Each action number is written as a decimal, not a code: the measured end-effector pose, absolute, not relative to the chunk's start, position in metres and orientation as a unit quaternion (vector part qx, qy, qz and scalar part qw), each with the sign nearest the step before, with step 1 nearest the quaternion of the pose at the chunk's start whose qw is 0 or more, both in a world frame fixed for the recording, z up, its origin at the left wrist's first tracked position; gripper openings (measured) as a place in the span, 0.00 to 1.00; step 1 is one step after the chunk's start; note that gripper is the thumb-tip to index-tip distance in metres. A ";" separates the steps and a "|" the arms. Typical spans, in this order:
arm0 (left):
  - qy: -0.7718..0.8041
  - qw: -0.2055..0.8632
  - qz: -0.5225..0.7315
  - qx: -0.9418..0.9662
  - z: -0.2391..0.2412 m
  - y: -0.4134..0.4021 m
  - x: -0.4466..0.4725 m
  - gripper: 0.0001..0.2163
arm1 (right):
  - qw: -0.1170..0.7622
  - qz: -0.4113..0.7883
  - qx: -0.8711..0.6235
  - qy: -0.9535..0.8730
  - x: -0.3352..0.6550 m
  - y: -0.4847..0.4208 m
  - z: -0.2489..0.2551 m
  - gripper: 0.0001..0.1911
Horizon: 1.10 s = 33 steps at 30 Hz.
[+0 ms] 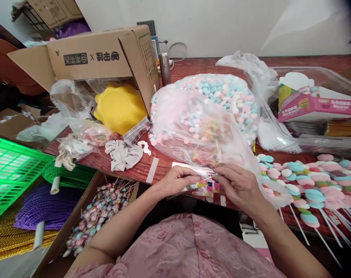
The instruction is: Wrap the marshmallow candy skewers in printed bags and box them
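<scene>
Head view: a small clear packet [209,186] with colourful print is at the table's [198,66] near edge, just before the candy bag [204,112].
Left hand [175,180]: thumb and fingers pinched on the packet's left end.
Right hand [241,186]: fingers curled, pinching its right end.
Right side: skewers [305,181] lying on the table.
Lower left: lollipops [100,212] in a box.

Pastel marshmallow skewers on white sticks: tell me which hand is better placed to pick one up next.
Probably right. The right hand lies beside the pastel marshmallow skewers on white sticks; the left hand is across the small clear printed packet that both hands pinch.
</scene>
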<state>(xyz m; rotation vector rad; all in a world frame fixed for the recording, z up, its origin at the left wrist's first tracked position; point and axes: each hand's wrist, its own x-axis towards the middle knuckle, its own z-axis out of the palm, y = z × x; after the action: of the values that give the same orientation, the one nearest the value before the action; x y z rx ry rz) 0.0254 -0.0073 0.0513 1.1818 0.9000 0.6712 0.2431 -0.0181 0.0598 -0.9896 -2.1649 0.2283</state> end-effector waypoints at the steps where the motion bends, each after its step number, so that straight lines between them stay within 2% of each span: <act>1: 0.416 0.687 0.314 0.507 0.048 -0.010 0.029 0.15 | 0.372 0.104 -0.381 -0.840 0.241 -0.018 0.058 0.06; 7: 0.428 0.673 0.408 0.444 0.041 -0.022 0.046 0.15 | 0.398 0.150 -0.387 -0.818 0.220 -0.024 0.048 0.08; 9: 0.443 0.657 0.445 0.416 0.042 -0.021 0.047 0.15 | 0.460 0.211 -0.416 -0.755 0.219 -0.023 0.049 0.08; 12: 0.469 0.582 0.505 0.431 0.044 -0.018 0.046 0.14 | 0.535 0.322 -0.453 -0.635 0.215 -0.026 0.046 0.18; 15: 0.468 0.508 0.514 0.509 0.045 -0.021 0.048 0.12 | 0.517 0.387 -0.447 -0.619 0.203 -0.033 0.036 0.09; 17: 0.463 0.500 0.502 0.532 0.046 -0.025 0.050 0.13 | 0.530 0.386 -0.441 -0.613 0.195 -0.036 0.030 0.03; 20: 0.457 0.556 0.487 0.495 0.044 -0.033 0.052 0.17 | 0.580 0.335 -0.424 -0.610 0.191 -0.035 0.028 0.06; 24: 0.422 0.689 0.411 0.422 0.037 -0.039 0.052 0.20 | 0.583 0.266 -0.399 -0.655 0.194 -0.034 0.029 0.10; 29: 0.371 0.741 0.431 0.356 0.034 -0.045 0.060 0.19 | 0.641 0.187 -0.423 -0.613 0.185 -0.038 0.025 0.11; 33: 0.365 0.756 0.404 0.364 0.034 -0.044 0.063 0.20 | 0.624 0.202 -0.425 -0.624 0.181 -0.036 0.024 0.09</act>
<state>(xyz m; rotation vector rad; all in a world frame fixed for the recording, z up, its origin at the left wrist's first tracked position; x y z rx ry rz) 0.0627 -0.0439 0.0338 0.7936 0.7958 0.8798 0.1812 -0.0362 0.0241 -0.9746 -1.4317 0.4639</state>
